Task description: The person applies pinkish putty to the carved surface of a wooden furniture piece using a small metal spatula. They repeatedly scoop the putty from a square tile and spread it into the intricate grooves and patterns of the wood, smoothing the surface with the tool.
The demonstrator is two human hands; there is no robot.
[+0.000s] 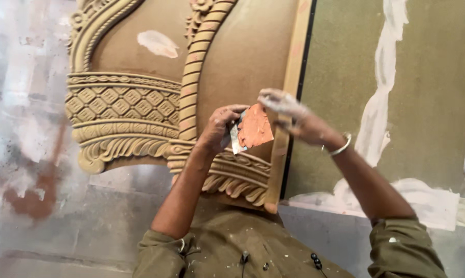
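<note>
At frame centre, left hand (219, 126) grips a putty-loaded scraper (253, 128), fingers closed round it; right hand (289, 110), fingers pinched at 12 o'clock, touches its top. Carved panel (140, 103) shows one filler patch (158, 44); most carving looks unfilled.

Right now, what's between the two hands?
In the head view, a flat metal scraper blade smeared with reddish-brown putty sits between the left hand and the right hand, in front of the carved wooden panel.
</note>
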